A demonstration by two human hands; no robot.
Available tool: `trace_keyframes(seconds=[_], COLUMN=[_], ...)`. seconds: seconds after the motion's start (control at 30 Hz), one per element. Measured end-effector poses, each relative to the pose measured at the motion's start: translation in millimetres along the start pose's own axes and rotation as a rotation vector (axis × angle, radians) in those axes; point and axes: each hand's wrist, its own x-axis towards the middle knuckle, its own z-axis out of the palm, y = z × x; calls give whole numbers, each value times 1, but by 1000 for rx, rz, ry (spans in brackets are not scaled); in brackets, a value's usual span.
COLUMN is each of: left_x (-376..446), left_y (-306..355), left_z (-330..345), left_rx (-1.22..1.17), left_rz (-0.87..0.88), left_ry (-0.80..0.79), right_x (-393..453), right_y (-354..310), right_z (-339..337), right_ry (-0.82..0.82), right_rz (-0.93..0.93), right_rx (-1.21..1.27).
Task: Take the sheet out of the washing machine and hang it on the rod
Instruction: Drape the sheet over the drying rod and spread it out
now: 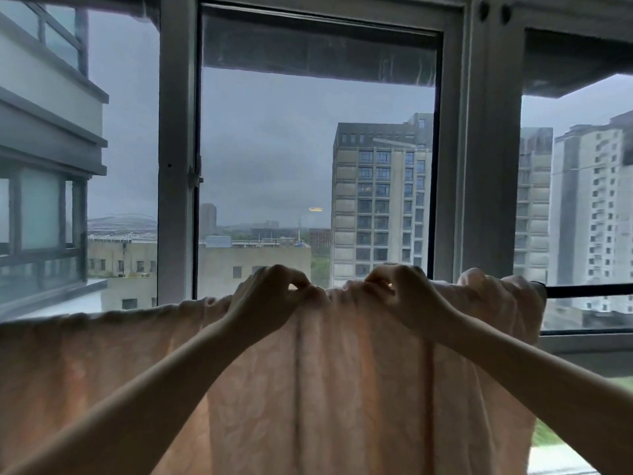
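Note:
A pale pink patterned sheet [342, 389] hangs draped over a dark horizontal rod [589, 290] in front of the window. The sheet covers most of the rod; only the rod's right end shows bare. My left hand [270, 293] pinches the bunched top edge of the sheet at the middle of the rod. Close beside it, my right hand [400, 293] grips the same top fold. Both forearms reach up from the bottom of the view. The sheet is gathered in folds near the right end and spreads flatter to the left. No washing machine is in view.
A large window with grey frames [176, 149] stands right behind the rod. Outside are tall apartment blocks [380, 200] and a grey sky. A window sill [582, 341] runs along the lower right.

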Motion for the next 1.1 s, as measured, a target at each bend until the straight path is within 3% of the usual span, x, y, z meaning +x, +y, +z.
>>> trace_keyframes(seconds=[0.17,0.33,0.5,0.7,0.97,1.1], left_x=[7,0,2,9,17,18], left_y=[-13,-33,-12,34,45,44], left_z=[-17,-21,-24,6,35,37], left_rx=[78,95,23,-25,-48,24], left_rz=[-95,-96,34,221,73,6], left_ry=[96,14,5,-108,-47,-36], right_x=[8,-2,-4,-19,-38,-48], right_y=[15,20,18,39,70,94], right_z=[-13,-16,-26,-32,-46,-56], right_ry=[104,-14,1,-81,-28,-94], right_rz=[122,171,215,164,201,133], right_rx=[31,76,109,-106,-114,-89])
